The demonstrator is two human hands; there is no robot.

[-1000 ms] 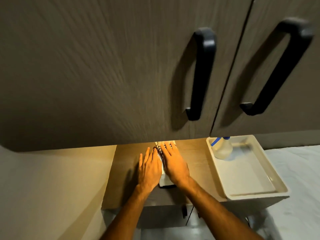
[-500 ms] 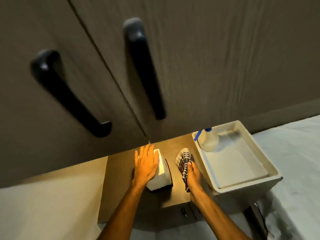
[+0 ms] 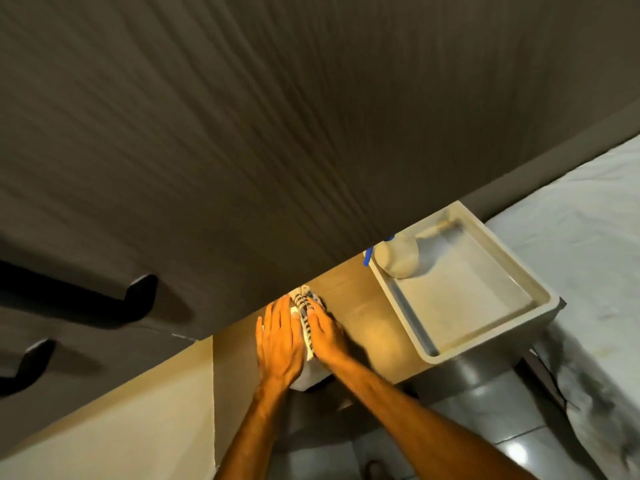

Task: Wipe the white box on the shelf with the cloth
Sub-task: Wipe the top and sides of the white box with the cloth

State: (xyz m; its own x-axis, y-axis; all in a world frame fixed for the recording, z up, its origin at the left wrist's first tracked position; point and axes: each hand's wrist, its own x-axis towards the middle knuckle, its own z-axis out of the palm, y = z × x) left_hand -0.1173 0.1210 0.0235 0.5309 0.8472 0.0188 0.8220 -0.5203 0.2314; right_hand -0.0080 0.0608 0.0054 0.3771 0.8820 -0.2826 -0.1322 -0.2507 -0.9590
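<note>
The right hand (image 3: 327, 336), which held the cloth (image 3: 304, 311) beside the box (image 3: 306, 370) half a second ago, now presses it flat onto the box top, fingers extended. The left hand (image 3: 278, 342) lies open on the box's left side. The box sits on the shelf (image 3: 363, 317), left of the tray (image 3: 485, 306).

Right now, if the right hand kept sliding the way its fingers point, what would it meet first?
The right hand points up-left along the checked cloth on the white box. It would probably run under the cabinet door overhanging it; anything deeper is hidden.
</note>
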